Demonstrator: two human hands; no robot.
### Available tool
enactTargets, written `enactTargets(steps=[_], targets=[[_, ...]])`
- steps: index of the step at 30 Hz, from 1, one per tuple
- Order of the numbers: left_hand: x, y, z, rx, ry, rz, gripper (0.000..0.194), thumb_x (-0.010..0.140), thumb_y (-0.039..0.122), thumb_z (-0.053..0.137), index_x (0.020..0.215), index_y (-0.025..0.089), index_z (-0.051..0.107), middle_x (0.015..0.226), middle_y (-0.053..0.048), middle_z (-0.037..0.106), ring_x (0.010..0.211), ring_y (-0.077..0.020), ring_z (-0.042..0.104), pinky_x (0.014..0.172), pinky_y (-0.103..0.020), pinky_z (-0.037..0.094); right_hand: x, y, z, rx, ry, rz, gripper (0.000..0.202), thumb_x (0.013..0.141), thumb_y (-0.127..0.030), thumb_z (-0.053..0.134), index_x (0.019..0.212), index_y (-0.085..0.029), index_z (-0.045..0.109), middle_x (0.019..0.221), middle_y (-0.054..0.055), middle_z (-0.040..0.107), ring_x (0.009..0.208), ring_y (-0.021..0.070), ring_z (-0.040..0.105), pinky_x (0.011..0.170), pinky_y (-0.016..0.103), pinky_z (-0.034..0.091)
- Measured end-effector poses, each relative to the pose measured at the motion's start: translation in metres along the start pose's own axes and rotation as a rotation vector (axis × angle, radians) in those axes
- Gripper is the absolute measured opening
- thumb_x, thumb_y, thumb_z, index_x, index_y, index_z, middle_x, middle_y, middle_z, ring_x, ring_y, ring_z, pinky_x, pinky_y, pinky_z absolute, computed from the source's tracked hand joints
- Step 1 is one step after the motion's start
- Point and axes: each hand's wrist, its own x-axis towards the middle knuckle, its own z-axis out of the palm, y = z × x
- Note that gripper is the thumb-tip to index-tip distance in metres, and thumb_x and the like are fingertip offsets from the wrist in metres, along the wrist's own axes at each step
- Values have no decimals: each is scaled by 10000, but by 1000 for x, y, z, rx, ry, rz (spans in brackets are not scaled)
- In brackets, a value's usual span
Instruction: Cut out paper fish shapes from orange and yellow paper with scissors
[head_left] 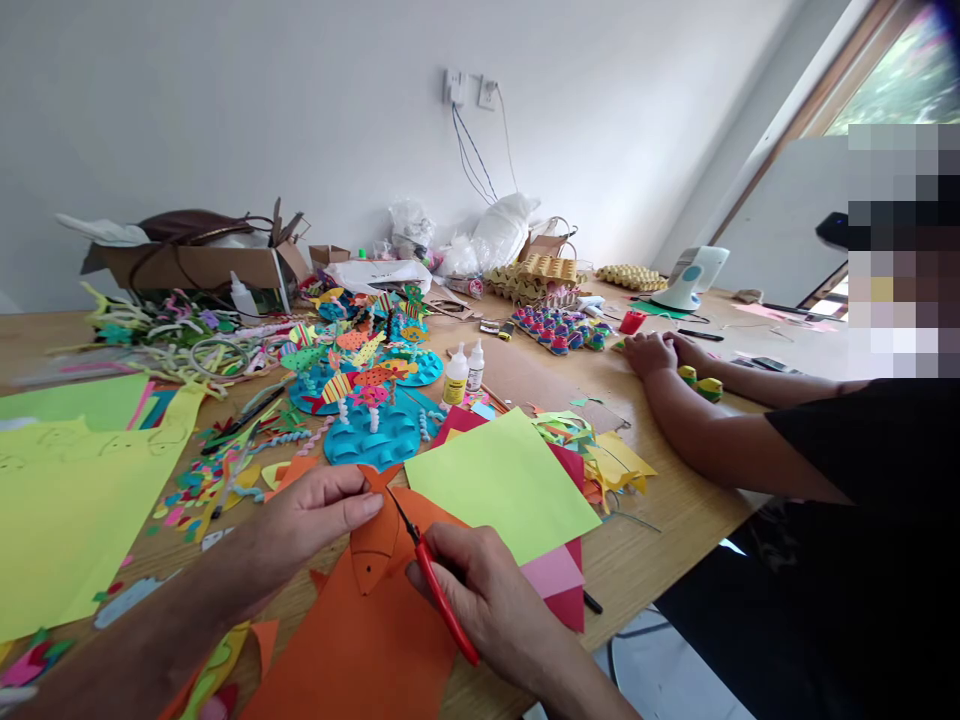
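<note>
Orange paper [360, 640] lies in front of me, with a fish outline drawn on it that has an eye and a curved gill line. Its tail end is pinched between the thumb and fingers of my left hand [322, 515]. My right hand [480, 590] is closed round red-handled scissors [442, 600], whose dark blades meet the orange paper beside the fish's tail. Just beyond my hands, a lime green sheet [502, 485] rests on red and pink paper. Colourful paper fish [360, 385] stand on blue egg-carton bases [375, 435].
Two glue bottles [455, 378] stand behind the green sheet. Yellow paper [90, 500] and scattered paper bits lie at left. Pipe cleaners [172, 340], a cardboard box [195, 270] and egg trays [540, 275] are farther back. Another person's forearms [690, 430] rest at right.
</note>
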Motion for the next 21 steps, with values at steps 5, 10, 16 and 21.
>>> enactTargets(steps=[5,10,16,21], targets=[[2,0,0,-33,19,-1,173,712,370,670,722,200,701,709,21,673,690,-150,561,653,-231,441,-1,0,-2,27,14,9,335,864,-292,478,587,-186,324,544,-68,298,519,79,242,445,209,205],[2,1,1,-39,59,3,178,696,365,684,689,187,694,683,21,659,682,-142,551,642,-217,439,-1,4,-2,191,-15,74,281,857,-247,445,597,-184,359,552,-60,340,512,76,294,448,201,223],[1,2,2,3,49,8,154,720,341,654,690,191,675,695,18,658,689,-145,557,658,-228,451,0,10,-4,438,-39,142,250,821,-305,501,629,-183,398,567,-58,371,501,77,353,456,195,265],[7,-4,6,117,47,24,154,661,353,672,639,202,651,647,6,642,696,-193,592,647,-271,476,3,8,-1,721,-12,169,374,609,-398,740,744,-169,477,662,-42,494,561,82,403,505,190,313]])
